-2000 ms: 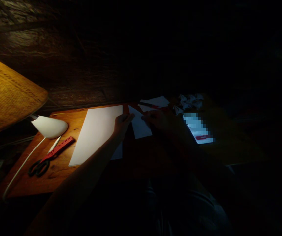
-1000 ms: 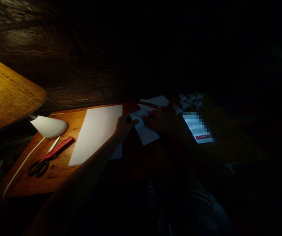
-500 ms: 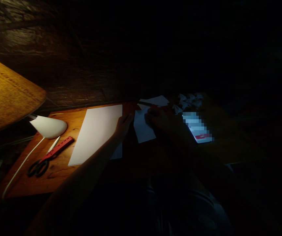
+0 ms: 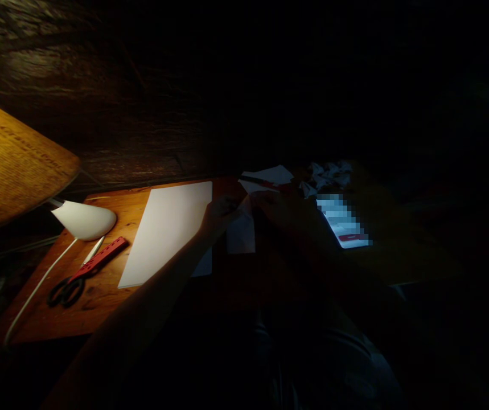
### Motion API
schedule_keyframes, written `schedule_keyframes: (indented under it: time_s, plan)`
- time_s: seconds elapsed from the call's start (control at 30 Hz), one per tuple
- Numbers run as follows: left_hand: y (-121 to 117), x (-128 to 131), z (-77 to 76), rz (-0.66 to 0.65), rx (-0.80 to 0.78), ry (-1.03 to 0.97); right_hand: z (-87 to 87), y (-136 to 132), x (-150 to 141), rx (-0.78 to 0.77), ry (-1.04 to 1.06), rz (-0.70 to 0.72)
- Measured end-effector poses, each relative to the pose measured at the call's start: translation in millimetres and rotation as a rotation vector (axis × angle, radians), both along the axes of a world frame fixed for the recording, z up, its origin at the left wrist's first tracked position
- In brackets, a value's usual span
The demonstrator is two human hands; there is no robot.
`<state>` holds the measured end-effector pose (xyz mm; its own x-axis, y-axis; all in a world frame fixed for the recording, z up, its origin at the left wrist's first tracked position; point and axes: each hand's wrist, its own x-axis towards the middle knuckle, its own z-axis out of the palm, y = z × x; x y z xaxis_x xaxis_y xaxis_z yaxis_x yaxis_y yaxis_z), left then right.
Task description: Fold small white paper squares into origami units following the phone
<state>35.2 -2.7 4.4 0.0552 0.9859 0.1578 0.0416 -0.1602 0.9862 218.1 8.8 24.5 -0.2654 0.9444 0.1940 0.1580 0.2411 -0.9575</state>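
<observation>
A small folded piece of white paper [image 4: 241, 236] is between my hands, over the dim middle of the table. My left hand [image 4: 221, 213] is closed at its upper left edge, fingers curled inward. My right hand [image 4: 275, 206] lies in deep shadow, its fingers closed at the paper's upper right edge; the fingertips are hard to make out. Beside my left forearm lies a larger white sheet or stack of paper [image 4: 171, 228]. Just behind my hands, a dark and red long tool [image 4: 260, 181] rests across another white paper [image 4: 276, 173].
Scissors [image 4: 71, 287] with black handles and a red cover lie at left beside a slim white stick [image 4: 93, 250]. Near them stands a lamp's white base [image 4: 88, 221] under a yellow shade [image 4: 17, 162]. A lit phone [image 4: 342, 222] and several folded paper pieces [image 4: 327, 175] are at right.
The paper in my hands has turned upright and shifted slightly left, looking narrower. My left fingers have curled in over its top. The phone's screen picture has changed.
</observation>
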Motion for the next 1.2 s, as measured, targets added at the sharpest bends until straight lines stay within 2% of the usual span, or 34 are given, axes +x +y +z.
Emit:
schedule_keyframes:
  time_s: [0.13, 0.23, 0.3, 0.5, 0.67, 0.87, 1.03, 1.2]
  plan:
    - [-0.7, 0.5, 0.5, -0.032, -0.001, 0.017, -10.4, 8.1, -0.4, 0.011, 0.024, 0.040]
    - [-1.5, -0.5, 1.3, -0.034, 0.016, 0.097, -14.2, 11.9, 0.9, 0.018, 0.029, 0.003]
    - [-1.6, -1.9, 1.4, -0.041, 0.026, 0.145, -13.7, 11.9, 1.7, 0.022, 0.054, -0.013]
    - [-2.0, -2.8, 0.2, -0.040, 0.068, 0.243, -7.8, 6.7, 1.1, -0.044, 0.032, 0.110]
    - [-4.1, -0.1, 2.5, -0.035, 0.072, 0.256, -6.3, 6.8, -0.3, -0.037, 0.052, 0.049]
    - [-5.7, -0.3, 7.8, 0.040, 0.022, 0.177, -9.9, 11.1, 1.6, -0.185, 0.216, -0.064]
    - [-5.3, -1.4, 6.4, 0.090, 0.011, 0.129, -16.4, 15.0, 2.3, -0.206, 0.230, -0.131]
    - [-3.9, -3.2, 5.7, 0.125, -0.023, 0.140, -18.8, 18.7, 2.1, -0.232, 0.445, -0.119]
